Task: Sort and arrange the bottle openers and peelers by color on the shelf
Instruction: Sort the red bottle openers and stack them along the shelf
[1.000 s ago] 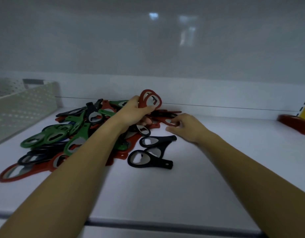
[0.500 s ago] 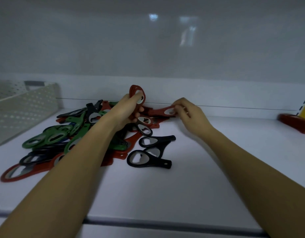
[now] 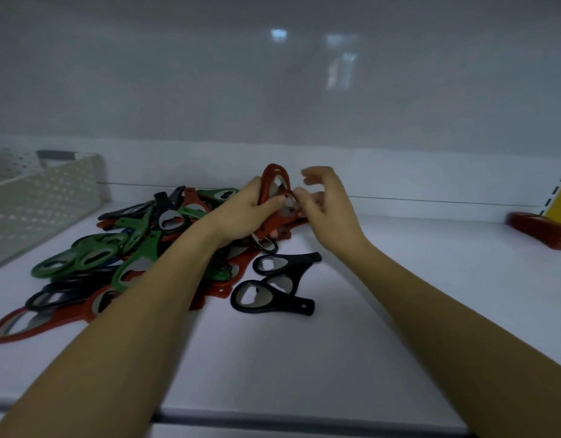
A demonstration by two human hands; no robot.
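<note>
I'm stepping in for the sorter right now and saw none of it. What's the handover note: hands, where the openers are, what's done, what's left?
Left hand: grips a bunch of red openers, held upright over the pile.
Right hand: fingertips at that bunch; blur hides whether it pinches anything.
Mixed pile of green, black and red openers lies on the left of the shelf; two black openers lie just right of it.
Done: a red stack sits at the far right end.
Left: probably add the held reds to it, then group the greens and blacks.
</note>
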